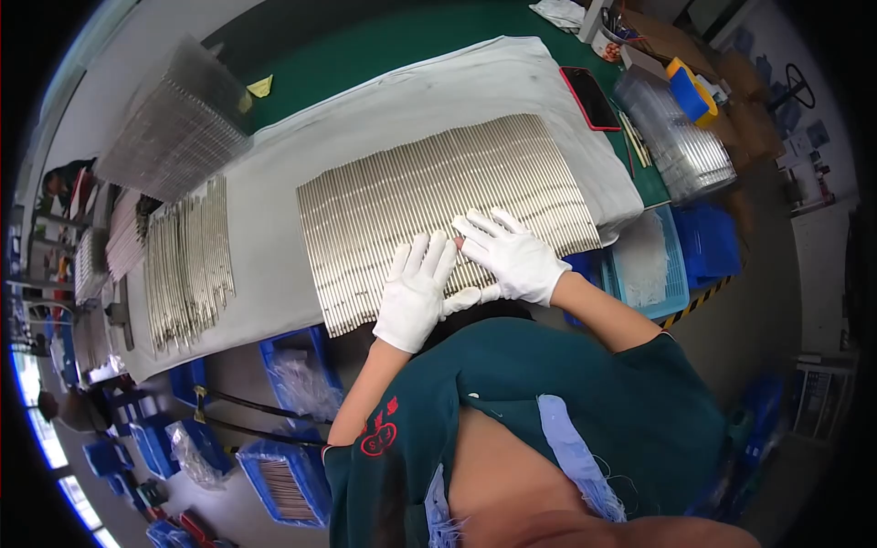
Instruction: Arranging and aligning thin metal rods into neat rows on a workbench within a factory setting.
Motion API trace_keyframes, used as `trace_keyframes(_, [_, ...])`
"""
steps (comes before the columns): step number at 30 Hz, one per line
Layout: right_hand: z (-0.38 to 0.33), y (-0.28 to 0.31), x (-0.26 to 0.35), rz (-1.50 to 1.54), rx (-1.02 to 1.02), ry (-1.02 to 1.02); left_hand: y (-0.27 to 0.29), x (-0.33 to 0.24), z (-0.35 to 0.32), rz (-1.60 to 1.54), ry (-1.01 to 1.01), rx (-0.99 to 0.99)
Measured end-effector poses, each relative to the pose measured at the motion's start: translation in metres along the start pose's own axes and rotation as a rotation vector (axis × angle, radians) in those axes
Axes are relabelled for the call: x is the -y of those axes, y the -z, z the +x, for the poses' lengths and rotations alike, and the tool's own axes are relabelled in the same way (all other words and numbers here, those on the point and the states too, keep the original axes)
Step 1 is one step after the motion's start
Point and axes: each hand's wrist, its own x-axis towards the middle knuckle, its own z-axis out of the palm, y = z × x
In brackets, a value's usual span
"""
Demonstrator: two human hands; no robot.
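Observation:
Many thin silvery metal rods (438, 183) lie side by side in a wide sheet on a white cloth (269, 219). My left hand (413, 290), in a white glove, rests flat on the near edge of the rods with its fingers stretched out. Just right of it my right hand (513, 258), gloved too, lies on the rods with fingers spread. The thumbs come close together at the near edge. One fingertip of the right hand shows bare through its glove. Neither hand grips a rod.
A looser bunch of rods (187, 265) lies at the left, beside a stack of clear plastic trays (178, 119). At the right are a phone with a red case (589, 98), more clear trays (676, 137), a yellow-and-blue tape roll (692, 91) and a light blue basket (678, 265). Blue bins (288, 475) stand below.

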Motion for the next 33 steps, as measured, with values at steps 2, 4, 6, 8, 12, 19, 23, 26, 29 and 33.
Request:
trace_keyframes(2, [0.001,0.002,0.001,-0.002,-0.009,0.005,-0.003,0.002,-0.004,0.023,0.008,-0.029])
trace_keyframes(4, [0.001,0.0,0.001,0.029,-0.019,0.0,0.0,0.001,-0.009,0.041,0.001,-0.008])
trace_keyframes(6, [0.001,0.009,0.004,0.004,0.048,-0.002,0.004,0.0,-0.022,0.077,0.035,-0.015])
trace_keyframes(8, [0.002,0.008,0.006,0.019,0.055,0.019,0.012,0.006,-0.036,0.068,0.098,0.018])
trace_keyframes(12, [0.01,0.005,0.015,0.088,0.112,0.034,0.027,0.024,-0.063,0.128,0.246,0.025])
trace_keyframes(19, [0.048,-0.015,0.045,0.097,0.036,0.169,0.036,0.034,-0.054,0.085,0.24,0.073])
trace_keyframes(23, [0.057,-0.013,0.049,0.077,0.048,0.164,0.034,0.036,-0.054,0.069,0.234,0.047])
trace_keyframes(26, [0.056,-0.015,0.048,0.065,0.023,0.174,0.029,0.037,-0.055,0.09,0.216,0.022])
trace_keyframes(29, [0.052,-0.019,0.043,0.129,0.034,0.218,0.033,0.032,-0.058,0.065,0.237,0.021])
trace_keyframes(33, [0.038,-0.002,0.034,0.093,0.127,0.144,0.037,0.039,-0.079,0.155,0.272,0.036])
